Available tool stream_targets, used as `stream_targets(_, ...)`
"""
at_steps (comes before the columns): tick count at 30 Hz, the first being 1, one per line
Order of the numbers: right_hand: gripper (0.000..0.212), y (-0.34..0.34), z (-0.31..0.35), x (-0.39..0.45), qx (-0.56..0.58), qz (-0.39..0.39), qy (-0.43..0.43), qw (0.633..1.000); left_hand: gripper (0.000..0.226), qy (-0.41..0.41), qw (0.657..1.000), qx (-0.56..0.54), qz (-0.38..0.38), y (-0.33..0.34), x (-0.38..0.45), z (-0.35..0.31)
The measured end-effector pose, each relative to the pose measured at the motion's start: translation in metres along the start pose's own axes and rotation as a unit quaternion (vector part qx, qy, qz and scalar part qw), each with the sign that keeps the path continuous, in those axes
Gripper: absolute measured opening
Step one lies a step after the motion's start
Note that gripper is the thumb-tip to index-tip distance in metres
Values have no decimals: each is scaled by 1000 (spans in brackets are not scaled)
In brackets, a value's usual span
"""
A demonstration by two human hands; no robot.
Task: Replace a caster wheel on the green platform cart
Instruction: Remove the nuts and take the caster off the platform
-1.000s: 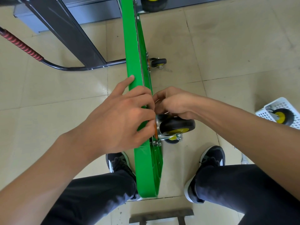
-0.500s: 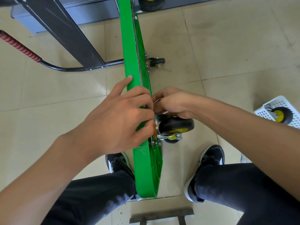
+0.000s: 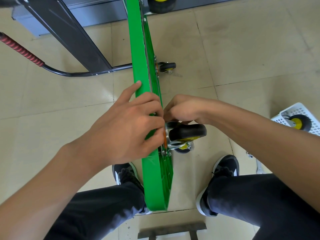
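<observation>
The green platform cart stands on its edge on the tiled floor, running from far to near between the person's shoes. The left hand grips the cart's upper edge, fingers curled over it, index finger stretched along the green rim. Just right of it, the right hand has its fingers curled at the mounting plate of the near caster wheel; what they pinch is hidden. A spare wheel sits in a white basket at the right
</observation>
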State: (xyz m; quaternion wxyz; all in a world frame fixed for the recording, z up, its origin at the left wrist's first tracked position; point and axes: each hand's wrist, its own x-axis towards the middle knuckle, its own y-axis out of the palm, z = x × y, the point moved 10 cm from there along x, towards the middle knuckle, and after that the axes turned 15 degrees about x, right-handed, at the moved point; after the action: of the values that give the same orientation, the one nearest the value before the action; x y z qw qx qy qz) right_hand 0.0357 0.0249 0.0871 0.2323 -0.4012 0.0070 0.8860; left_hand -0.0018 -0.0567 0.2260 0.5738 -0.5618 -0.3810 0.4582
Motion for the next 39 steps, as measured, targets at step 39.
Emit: stream_targets(39,16,6,-12,11,154,41,6,987,34,2,1000,2,1,1,0,0)
